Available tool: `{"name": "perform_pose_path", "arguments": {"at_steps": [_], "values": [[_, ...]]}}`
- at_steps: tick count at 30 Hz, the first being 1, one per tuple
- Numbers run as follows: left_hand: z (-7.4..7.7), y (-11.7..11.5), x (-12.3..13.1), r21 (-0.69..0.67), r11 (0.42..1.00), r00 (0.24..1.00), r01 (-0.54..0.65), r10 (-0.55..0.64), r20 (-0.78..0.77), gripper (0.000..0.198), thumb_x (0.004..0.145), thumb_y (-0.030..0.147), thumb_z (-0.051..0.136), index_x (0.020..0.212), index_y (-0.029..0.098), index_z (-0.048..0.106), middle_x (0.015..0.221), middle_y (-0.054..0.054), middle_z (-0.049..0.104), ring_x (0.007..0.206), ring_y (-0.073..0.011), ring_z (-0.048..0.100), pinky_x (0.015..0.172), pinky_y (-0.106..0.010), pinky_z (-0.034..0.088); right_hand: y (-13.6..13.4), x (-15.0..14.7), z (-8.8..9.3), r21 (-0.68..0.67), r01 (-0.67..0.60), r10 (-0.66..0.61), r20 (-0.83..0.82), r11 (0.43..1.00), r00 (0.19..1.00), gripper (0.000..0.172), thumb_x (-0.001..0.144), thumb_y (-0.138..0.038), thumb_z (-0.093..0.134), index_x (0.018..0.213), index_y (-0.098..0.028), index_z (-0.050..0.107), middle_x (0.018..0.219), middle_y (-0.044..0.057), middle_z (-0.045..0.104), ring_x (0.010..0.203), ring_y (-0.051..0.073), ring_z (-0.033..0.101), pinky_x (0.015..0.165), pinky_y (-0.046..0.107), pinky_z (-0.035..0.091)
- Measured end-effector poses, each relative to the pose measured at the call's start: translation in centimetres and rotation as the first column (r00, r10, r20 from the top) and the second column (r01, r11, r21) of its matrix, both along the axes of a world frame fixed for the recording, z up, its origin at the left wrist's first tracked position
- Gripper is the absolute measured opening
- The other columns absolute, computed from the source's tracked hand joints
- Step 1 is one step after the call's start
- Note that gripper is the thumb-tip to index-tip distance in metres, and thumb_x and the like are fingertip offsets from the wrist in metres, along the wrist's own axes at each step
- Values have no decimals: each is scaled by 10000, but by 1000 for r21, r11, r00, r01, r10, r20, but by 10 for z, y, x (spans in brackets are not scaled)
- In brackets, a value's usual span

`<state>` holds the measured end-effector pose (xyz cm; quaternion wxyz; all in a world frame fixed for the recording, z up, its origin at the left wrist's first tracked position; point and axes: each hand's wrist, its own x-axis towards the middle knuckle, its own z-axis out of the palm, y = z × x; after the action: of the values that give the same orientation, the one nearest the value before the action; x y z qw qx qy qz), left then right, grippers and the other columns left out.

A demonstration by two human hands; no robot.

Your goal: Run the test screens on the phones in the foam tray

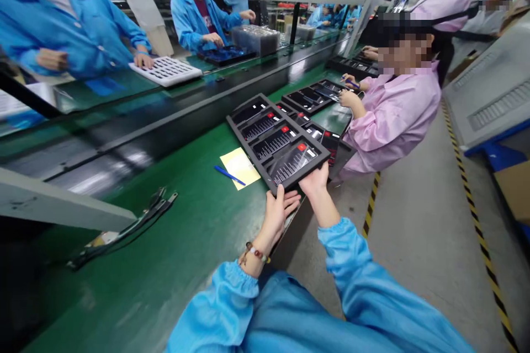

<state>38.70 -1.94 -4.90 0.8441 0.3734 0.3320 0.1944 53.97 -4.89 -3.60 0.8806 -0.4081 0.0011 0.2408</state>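
A black tray (250, 153) with dark phone-like screens, some with a red square and white text lines, is tilted at the near edge of the bench. My left hand (276, 210) has its thumb at the tray's near left corner, with the other fingers stretched out below it. My right hand (317, 181) grips the near right edge from beneath, its fingers mostly hidden by the tray. Other loaded trays sit just beyond it. To its left lie a yellow paper sheet (238, 162) and a blue pen (229, 175).
A co-worker in pink (393, 116) sits to the right, hands over another black tray (310, 96). Across the line, people in blue handle a white slotted tray (168, 71). A grey beam (62, 198) and cables (128, 229) are at left on the green bench (165, 287).
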Motion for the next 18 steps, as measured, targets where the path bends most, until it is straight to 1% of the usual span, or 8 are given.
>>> {"name": "perform_pose_path", "arguments": {"at_steps": [2,4,8,10,13,14,16,18], "values": [[-5,14,-4,98,986,990,132,-126,-70,498,1051,633,715,1236,225,498,1042,-136,811,862,-211,843,907,-396,710,-11,-31,-11,-87,45,-42,31,995,999,659,967,-841,497,1085,-240,741,1113,125,805,1214,349,757,1117,617,630],[-5,23,-13,202,948,966,246,-225,-125,593,1016,651,754,1326,198,531,1006,-136,812,777,-207,826,800,-352,698,-32,-66,-24,-186,127,-109,104,974,989,571,958,-784,594,1121,-252,721,1186,116,780,1278,325,729,1164,598,595],[4,21,-48,425,817,920,390,-327,-216,833,984,641,785,1608,169,499,926,-81,826,710,-188,777,692,-291,618,-83,-126,-38,-307,351,-227,372,885,900,468,939,-598,764,1282,-307,634,1350,40,665,1359,224,623,1275,472,457],[13,16,-76,524,730,899,438,-356,-255,766,950,584,831,1562,175,619,892,-50,835,728,-186,767,695,-281,585,-101,-143,-40,-350,339,-143,480,873,866,404,937,-587,795,1174,-290,658,1231,26,658,1217,219,636,1210,442,470],[33,22,-135,643,624,896,445,-302,-327,461,850,515,920,1196,218,852,910,-36,855,795,-205,788,746,-290,589,-106,-154,-42,-470,66,231,545,880,806,322,921,-528,858,1009,-240,743,1059,49,700,1024,247,660,1067,450,510],[41,28,-161,683,602,908,414,-220,-357,394,835,505,927,1121,239,869,951,-33,865,855,-216,803,801,-299,603,-101,-156,-44,-544,-48,420,585,837,694,291,942,-508,845,1029,-238,776,1073,68,729,1041,268,677,1050,464,510],[61,45,-228,773,559,911,300,72,-405,339,875,492,879,1140,282,862,1120,-32,873,1066,-242,807,1007,-342,602,-89,-159,-47,-675,-138,674,653,724,345,264,999,-488,792,1138,-264,808,1161,93,771,1125,309,701,1058,498,504],[84,66,-311,858,489,792,156,458,-404,317,956,507,768,1153,265,828,1248,-70,844,1247,-281,749,1194,-429,529,-73,-162,-48,-731,-117,739,673,672,41,271,1045,-490,739,1232,-302,794,1240,91,781,1188,324,706,1079,519,503]]}}
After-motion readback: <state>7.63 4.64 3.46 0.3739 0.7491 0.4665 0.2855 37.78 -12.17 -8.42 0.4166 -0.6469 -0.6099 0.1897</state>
